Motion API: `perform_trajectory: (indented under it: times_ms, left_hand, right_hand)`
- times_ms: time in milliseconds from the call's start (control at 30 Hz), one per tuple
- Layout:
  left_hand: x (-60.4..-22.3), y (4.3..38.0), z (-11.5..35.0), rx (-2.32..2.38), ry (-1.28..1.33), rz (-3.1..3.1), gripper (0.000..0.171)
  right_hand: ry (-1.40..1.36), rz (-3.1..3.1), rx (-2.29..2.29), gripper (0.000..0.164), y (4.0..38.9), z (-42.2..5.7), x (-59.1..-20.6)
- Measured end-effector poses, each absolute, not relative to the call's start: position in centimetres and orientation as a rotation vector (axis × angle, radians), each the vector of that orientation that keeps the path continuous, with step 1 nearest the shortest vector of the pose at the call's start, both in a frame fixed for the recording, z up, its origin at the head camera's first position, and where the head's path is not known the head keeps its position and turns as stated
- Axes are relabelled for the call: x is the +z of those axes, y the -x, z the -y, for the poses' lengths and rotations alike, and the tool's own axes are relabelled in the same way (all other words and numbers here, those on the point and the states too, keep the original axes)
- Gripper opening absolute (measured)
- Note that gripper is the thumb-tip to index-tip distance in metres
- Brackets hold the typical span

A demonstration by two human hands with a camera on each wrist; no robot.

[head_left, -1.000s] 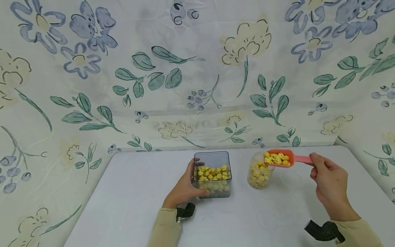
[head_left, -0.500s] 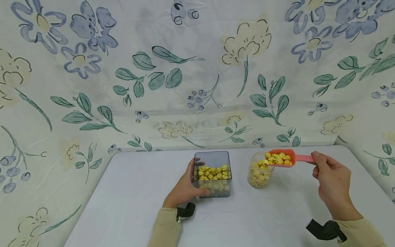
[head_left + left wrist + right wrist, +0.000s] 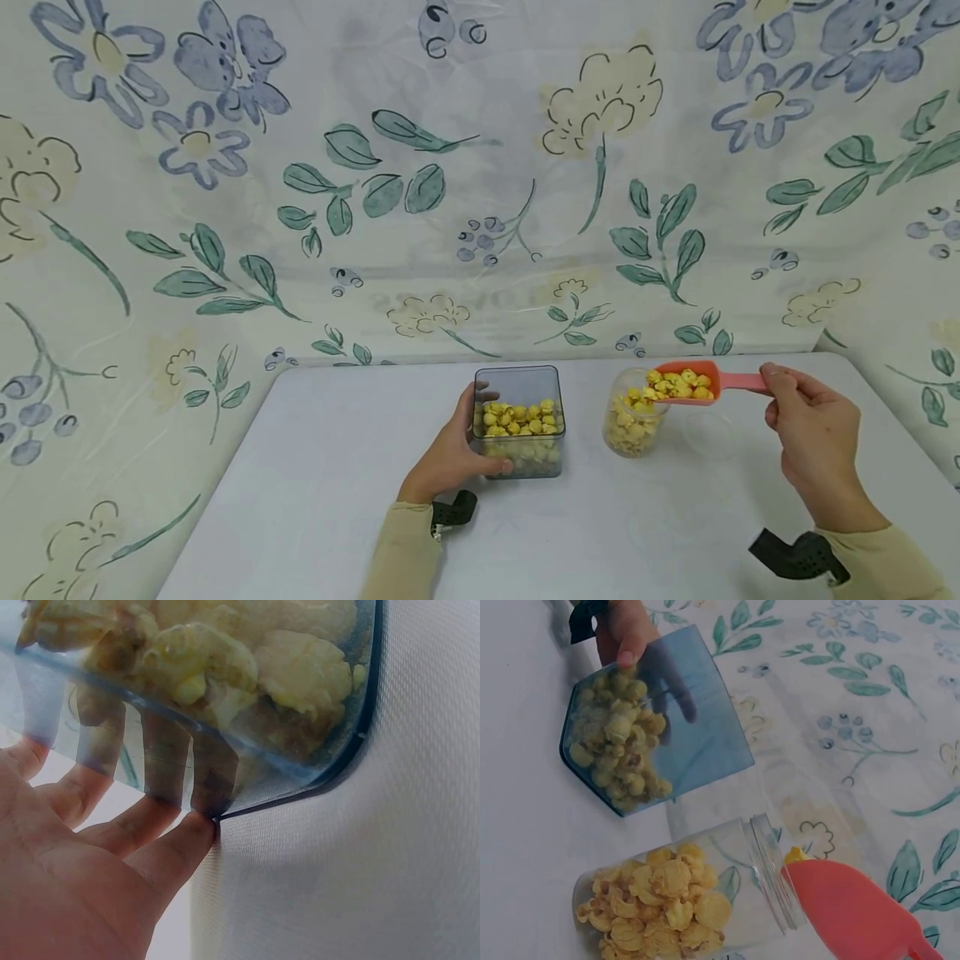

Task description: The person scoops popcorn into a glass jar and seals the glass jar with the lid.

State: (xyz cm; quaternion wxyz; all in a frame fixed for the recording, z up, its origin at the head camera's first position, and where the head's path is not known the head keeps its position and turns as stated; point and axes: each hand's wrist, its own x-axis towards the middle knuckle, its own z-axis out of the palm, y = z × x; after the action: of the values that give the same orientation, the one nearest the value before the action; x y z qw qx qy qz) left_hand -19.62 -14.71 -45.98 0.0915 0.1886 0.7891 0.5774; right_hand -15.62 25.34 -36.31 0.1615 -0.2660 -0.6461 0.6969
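Near the far edge of the white bench [image 3: 322, 458], the box [image 3: 517, 385] stands upright, clear and bluish, with popcorn filling its lower part. The left hand [image 3: 450, 454] is part-open and curved round the box's left side, thumb on the near wall; the left wrist view shows its fingers through the clear wall. Just right of the box is the jar [image 3: 627, 384], also upright, with popcorn inside. Over the jar's mouth lies the tip of the scoop [image 3: 855, 911], red and loaded with more popcorn; whether it touches the rim I cannot tell. The right hand [image 3: 821, 433] is closed on the end of the scoop's handle, pinching it between thumb and fingers. Beneath the handle, a faint clear disc [image 3: 712, 435] lies on the bench. Behind everything hangs a flowered cloth [image 3: 495, 175].
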Motion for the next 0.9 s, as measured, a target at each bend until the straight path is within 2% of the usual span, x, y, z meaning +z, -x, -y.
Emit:
perform_trajectory:
  times_ms: [200, 700, 900]
  left_hand:
    - [-45.9, 19.6, 14.8, 1.714, -0.565, -2.339, 0.113]
    - [-46.1, 19.6, 14.8, 1.718, -0.589, -2.334, 0.113]
    - [-46.2, 19.7, 14.8, 1.712, -0.586, -2.346, 0.114]
  right_hand:
    - [0.784, 1.921, 1.906, 0.041, 15.7, -25.3, -36.0]
    - [0.819, 2.188, 1.622, 0.054, 15.9, -25.1, -35.5]
    - [0.82, 2.214, 1.578, 0.054, 16.0, -25.0, -35.2]
